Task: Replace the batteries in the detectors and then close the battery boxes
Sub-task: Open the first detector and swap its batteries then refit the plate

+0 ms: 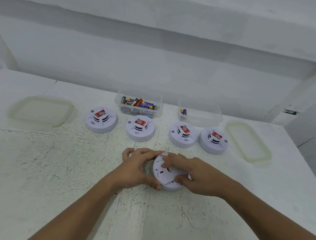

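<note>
Head view, left to right: a pale lid [40, 110] lies well beyond and left of the left hand, and four detectors stand face up in a row beyond both hands, the first [101, 120] and second [140, 128] on the left-hand side. Behind them is a clear tub of batteries [139, 107]. Nearer, the left hand [138, 167] grips the rim of the upturned detector [164, 179], fingers over its far edge and thumb at its near edge, so it sits back-up on the desk [65, 160] between the two hands. The right hand [192, 173] lies on that back, fingers nearly flat and thumb pressing near the front edge. The step looks like work on the battery cover; whether it is coming off or going on I cannot tell, and the compartment is hidden. To do it well, the left hand should only steady the rim and keep the body flat, while the right presses evenly so that the cover moves without tilting or jamming. Beyond the right hand are a nearly empty tub [200, 113], the third [182, 134] and fourth [213, 140] detectors, and a second lid [248, 142] farthest right.
</note>
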A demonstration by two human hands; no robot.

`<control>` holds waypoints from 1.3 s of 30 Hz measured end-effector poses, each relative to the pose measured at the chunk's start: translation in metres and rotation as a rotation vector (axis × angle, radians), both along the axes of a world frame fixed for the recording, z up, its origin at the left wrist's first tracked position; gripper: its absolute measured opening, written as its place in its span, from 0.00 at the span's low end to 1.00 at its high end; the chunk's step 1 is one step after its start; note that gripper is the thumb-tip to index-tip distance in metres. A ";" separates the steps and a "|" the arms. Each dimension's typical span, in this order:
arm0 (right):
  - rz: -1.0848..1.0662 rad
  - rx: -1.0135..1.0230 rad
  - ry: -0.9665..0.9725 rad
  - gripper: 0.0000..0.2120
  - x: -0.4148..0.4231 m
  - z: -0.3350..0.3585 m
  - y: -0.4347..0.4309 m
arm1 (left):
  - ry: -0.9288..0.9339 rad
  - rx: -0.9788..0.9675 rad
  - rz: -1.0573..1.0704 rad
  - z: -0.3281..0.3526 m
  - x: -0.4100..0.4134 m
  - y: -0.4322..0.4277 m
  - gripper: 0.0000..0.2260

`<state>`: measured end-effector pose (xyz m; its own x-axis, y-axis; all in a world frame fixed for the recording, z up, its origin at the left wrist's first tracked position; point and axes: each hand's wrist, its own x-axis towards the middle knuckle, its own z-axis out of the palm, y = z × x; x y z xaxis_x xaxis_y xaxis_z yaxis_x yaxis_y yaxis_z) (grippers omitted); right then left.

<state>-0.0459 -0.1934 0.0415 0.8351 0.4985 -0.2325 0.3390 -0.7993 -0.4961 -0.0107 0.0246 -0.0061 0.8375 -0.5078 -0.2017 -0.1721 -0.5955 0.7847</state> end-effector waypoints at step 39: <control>0.212 -0.253 -0.197 0.22 0.012 0.016 0.006 | -0.139 0.042 -0.033 0.012 -0.011 -0.014 0.52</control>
<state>-0.0340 -0.1869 0.0572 0.7607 0.6122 -0.2155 0.5790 -0.7902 -0.2008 -0.0221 0.0107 0.0059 0.8420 -0.5289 -0.1063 -0.2974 -0.6194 0.7265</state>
